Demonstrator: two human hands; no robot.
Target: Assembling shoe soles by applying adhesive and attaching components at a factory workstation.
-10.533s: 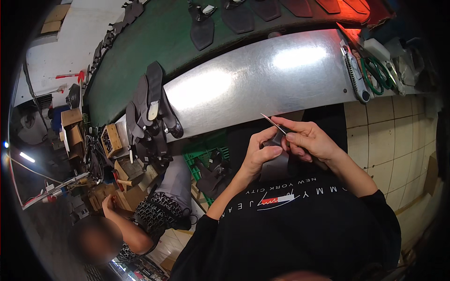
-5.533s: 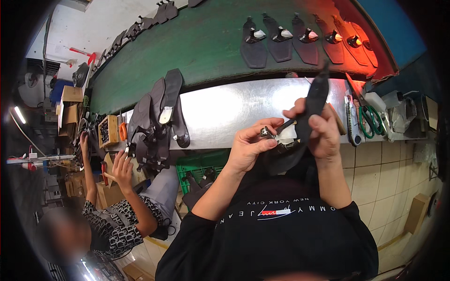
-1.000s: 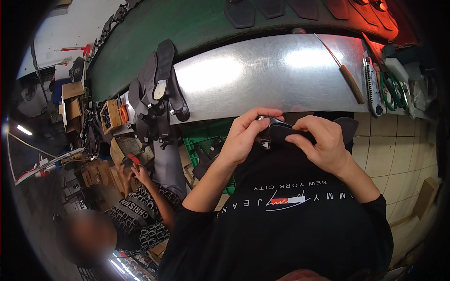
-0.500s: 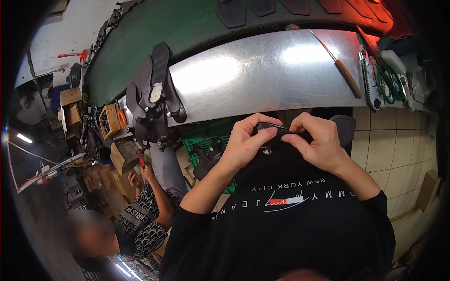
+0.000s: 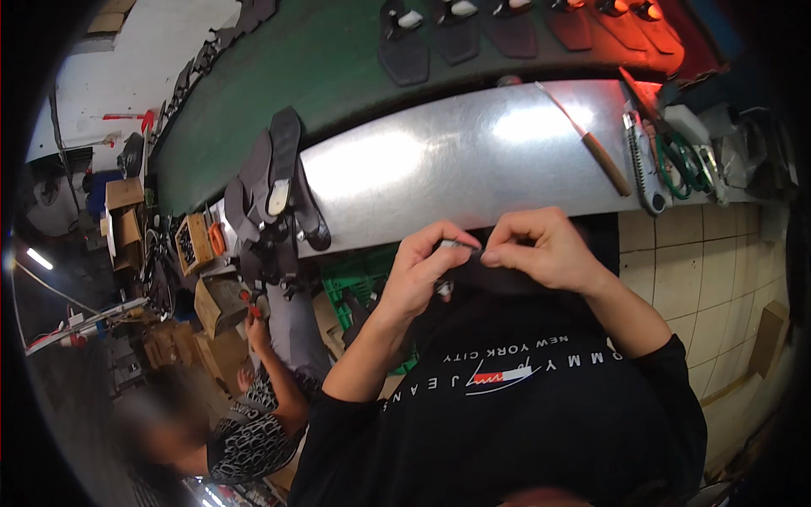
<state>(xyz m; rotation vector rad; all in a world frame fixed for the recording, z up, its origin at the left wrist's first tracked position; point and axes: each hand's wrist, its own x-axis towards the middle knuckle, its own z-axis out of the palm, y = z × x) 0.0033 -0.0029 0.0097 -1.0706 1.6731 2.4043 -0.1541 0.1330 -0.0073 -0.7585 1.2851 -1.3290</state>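
Observation:
Close in front of my chest, both hands meet at a thin black strap [image 5: 477, 252]. My left hand [image 5: 414, 270] is closed on it, with a shiny, buckle-like metal bit [image 5: 443, 289] showing below the fingers. Thumb and forefinger of my right hand [image 5: 541, 247] pinch the strap's other side. A dark panel, perhaps a sandal sole [image 5: 503, 280], hangs under the right fingers; against my black shirt its outline is hard to make out. Past my hands lies a bare metal worktop [image 5: 380, 190].
On the worktop's right lie an awl [image 5: 596, 148], a utility knife [image 5: 644, 169] and green-handled scissors [image 5: 676, 165]. Dark sandals [image 5: 266, 173] are piled at its left end. Several soles [image 5: 404, 63] line the green belt [image 5: 329, 80]. Below stands a green crate [image 5: 342, 296]. A co-worker's hand [image 5: 258, 331] grips a red tool.
My hands have drawn closer together, and the right one has shifted left into a finer pinch. The metal bit is now plainer. My view has tilted, showing more of the belt.

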